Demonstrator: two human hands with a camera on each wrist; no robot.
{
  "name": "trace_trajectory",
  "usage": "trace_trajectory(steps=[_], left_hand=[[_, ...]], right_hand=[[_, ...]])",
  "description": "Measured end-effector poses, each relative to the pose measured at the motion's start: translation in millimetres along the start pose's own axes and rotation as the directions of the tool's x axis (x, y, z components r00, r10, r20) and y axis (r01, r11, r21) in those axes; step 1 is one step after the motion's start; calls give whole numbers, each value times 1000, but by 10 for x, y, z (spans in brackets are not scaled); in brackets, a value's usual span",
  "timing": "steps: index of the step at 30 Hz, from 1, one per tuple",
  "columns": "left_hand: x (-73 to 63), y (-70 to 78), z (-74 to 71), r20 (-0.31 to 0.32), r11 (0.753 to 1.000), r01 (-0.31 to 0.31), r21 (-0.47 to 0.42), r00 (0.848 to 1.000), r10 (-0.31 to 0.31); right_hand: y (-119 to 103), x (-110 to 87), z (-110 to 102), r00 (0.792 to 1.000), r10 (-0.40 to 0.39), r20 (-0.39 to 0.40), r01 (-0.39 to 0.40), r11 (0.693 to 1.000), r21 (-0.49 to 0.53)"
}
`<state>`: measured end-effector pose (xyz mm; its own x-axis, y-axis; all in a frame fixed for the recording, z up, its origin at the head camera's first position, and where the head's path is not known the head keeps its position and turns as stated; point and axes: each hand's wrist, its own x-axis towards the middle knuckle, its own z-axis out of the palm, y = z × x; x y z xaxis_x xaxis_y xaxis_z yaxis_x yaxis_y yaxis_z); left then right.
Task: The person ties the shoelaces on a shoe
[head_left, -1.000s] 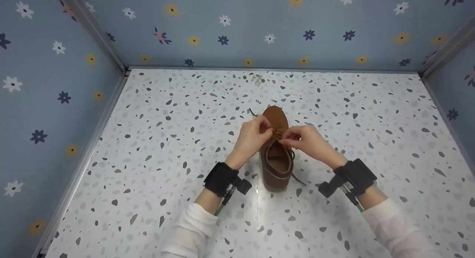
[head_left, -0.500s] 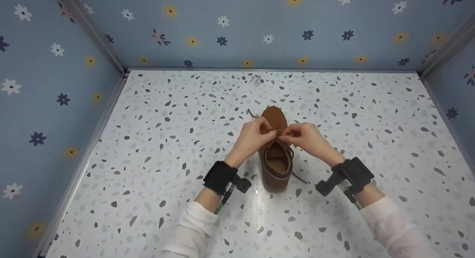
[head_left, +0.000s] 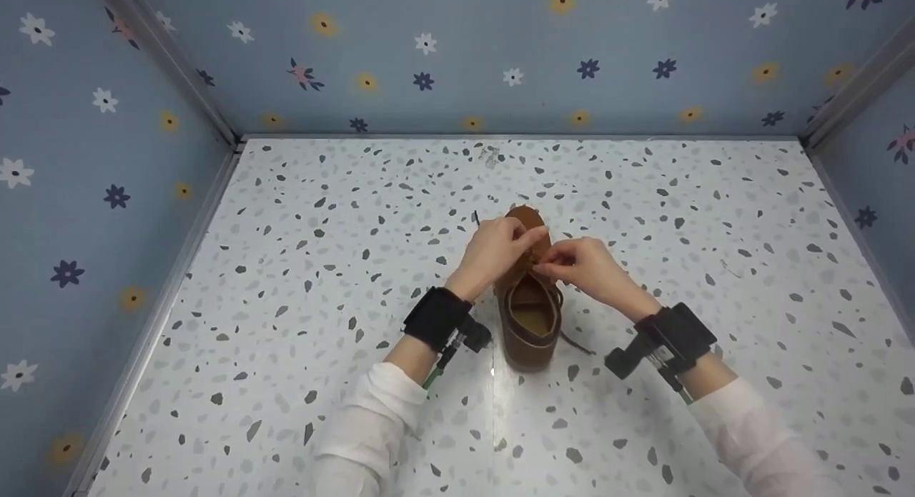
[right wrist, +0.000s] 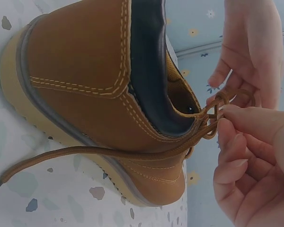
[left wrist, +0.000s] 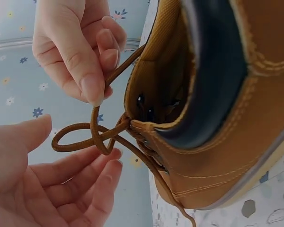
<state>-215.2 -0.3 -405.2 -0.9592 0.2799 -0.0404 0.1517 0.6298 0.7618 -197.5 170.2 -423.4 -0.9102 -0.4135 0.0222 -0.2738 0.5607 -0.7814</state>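
A brown leather shoe (head_left: 529,350) with a dark padded collar stands on the speckled surface, toe away from me. Its brown shoelace makes a loop (left wrist: 78,126) in front of the shoe's opening, crossed by another strand. My right hand (head_left: 590,264) pinches the lace between thumb and index finger. My left hand (head_left: 493,248) is over the laces on the other side; in the left wrist view its thumb stands apart and its fingers reach under the loop, near or touching it. A lace tail (right wrist: 80,150) trails along the shoe's right side.
White speckled tabletop (head_left: 343,382) lies all around the shoe. Blue flowered panels (head_left: 457,68) enclose the back and both sides. Black wrist straps with small cameras (head_left: 661,343) sit on both wrists.
My left thumb and fingers, pinched together at the lace before, have parted, and that hand has shifted slightly forward and right. My right hand keeps its pinch near the same spot.
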Motion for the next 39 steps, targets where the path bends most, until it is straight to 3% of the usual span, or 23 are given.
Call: trace_trajectory(steps=[5,10,21,29,39], left_hand=[[48,63,7,54,994,34,108,998,-40],[39,55,17,72,987,-5,158,997,-7],[9,-72,18,53,998,-66,4,996,66],[-27,-161,33,20,985,-100,-141,994,104],[-56,-196,29,12,973,-120,-198,992,124]], right_hand=[[-6,1,7,1000,18,-9,-18,1000,5],[-15,5,13,998,51,-29,-51,999,16],[-35,28,29,989,128,-76,-126,991,36],[-27,44,79,982,141,-122,-140,990,18],[-24,71,149,972,117,-202,-118,993,3]])
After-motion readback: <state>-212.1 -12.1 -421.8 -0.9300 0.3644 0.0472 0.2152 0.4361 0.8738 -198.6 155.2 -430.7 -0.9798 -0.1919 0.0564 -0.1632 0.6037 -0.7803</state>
